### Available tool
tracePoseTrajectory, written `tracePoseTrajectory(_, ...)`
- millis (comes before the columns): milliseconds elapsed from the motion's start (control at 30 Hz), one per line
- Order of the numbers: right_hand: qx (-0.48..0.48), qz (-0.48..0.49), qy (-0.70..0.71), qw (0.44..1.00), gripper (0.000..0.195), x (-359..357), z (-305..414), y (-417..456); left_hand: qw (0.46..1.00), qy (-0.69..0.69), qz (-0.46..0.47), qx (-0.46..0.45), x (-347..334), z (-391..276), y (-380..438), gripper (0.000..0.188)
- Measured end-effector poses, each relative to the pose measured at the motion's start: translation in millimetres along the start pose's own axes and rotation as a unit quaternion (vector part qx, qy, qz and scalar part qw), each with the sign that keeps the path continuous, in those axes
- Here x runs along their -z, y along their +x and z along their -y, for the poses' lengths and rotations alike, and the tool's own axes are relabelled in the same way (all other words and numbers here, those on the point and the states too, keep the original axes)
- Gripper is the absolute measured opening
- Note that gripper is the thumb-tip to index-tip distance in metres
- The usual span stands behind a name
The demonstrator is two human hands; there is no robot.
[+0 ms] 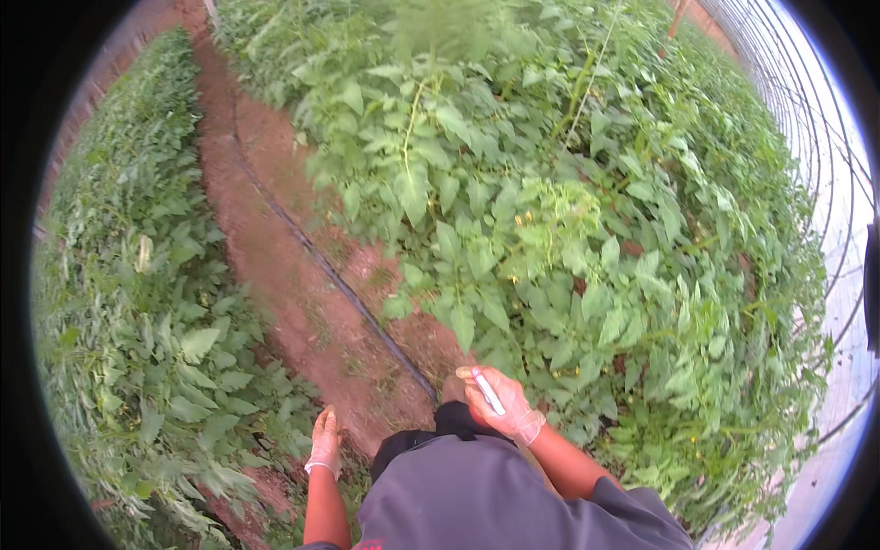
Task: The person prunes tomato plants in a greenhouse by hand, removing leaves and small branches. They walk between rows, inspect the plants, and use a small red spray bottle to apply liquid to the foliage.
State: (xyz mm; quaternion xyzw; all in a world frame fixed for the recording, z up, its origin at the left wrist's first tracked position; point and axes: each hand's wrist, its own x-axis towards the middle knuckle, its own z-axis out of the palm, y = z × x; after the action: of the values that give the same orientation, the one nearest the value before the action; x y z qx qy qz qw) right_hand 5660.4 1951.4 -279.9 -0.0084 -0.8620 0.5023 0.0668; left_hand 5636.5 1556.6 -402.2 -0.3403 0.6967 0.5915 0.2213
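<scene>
My right hand (496,400), in a thin clear glove, is closed around a small white pen-like tool (489,392) with a pink end. It is at the lower edge of the leafy tomato plants (474,261) on the right. Something red shows under the palm, too hidden to name. Beside the left row of plants (199,344) my left hand (326,440) hangs low, gloved too. Its fingers point forward and look close together; whether anything is between them cannot be made out. Small yellow flowers (520,219) dot the right-hand plants.
A black irrigation hose (337,278) runs along the reddish soil path (275,289) between the rows, down to my feet. A support string (595,72) rises through the right plants. Curved ribs and pale sheeting of a greenhouse wall (842,275) stand at the far right.
</scene>
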Motion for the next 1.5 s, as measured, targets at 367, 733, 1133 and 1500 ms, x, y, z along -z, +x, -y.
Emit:
tracePoseTrajectory(367,-0.011,0.096,0.015,0.995,0.028,8.3,-22.3,105.5,0.989,-0.028,-0.078,0.126,30.8,18.1,6.8,0.052)
tracePoseTrajectory(733,0.034,0.178,-0.004,0.983,0.028,-116.6,19.6,253.5,0.985,-0.106,-0.118,0.071,81.1,-36.5,146.0,0.043)
tracePoseTrajectory(1133,0.091,0.153,0.010,0.984,0.027,-268.5,112.0,451.6,0.947,0.152,-0.013,-0.281,119.6,-296.3,287.7,0.046)
tracePoseTrajectory(1500,0.130,0.151,0.027,0.980,0.028,-372.4,85.3,658.2,0.979,0.060,-0.002,-0.194,160.3,-440.6,450.1,0.046)
